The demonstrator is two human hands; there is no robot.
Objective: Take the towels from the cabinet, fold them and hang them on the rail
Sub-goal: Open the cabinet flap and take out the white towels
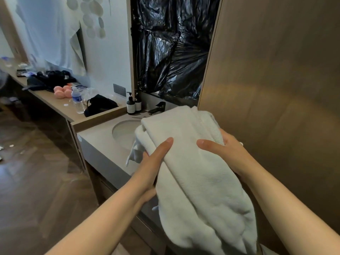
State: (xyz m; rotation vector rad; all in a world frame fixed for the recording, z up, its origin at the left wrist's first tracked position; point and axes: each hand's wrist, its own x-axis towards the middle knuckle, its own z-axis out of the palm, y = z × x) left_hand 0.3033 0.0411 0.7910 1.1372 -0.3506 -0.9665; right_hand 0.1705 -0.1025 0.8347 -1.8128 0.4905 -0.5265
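A thick white towel (193,172), folded lengthwise, hangs between my two hands above the basin counter. My left hand (154,162) grips its left edge, thumb on top and fingers tucked underneath. On the right side my right hand (222,150) holds the towel, thumb laid across the top and fingers hidden behind the cloth. The towel's lower end droops toward the bottom of the view. No rail is in sight.
A grey counter (97,142) with a round basin (125,131) lies under the towel, with a black tap (157,107) and two pump bottles (133,105). A wooden cabinet panel (276,89) stands at right. A water bottle (78,100) and dark clothes clutter the long shelf at left.
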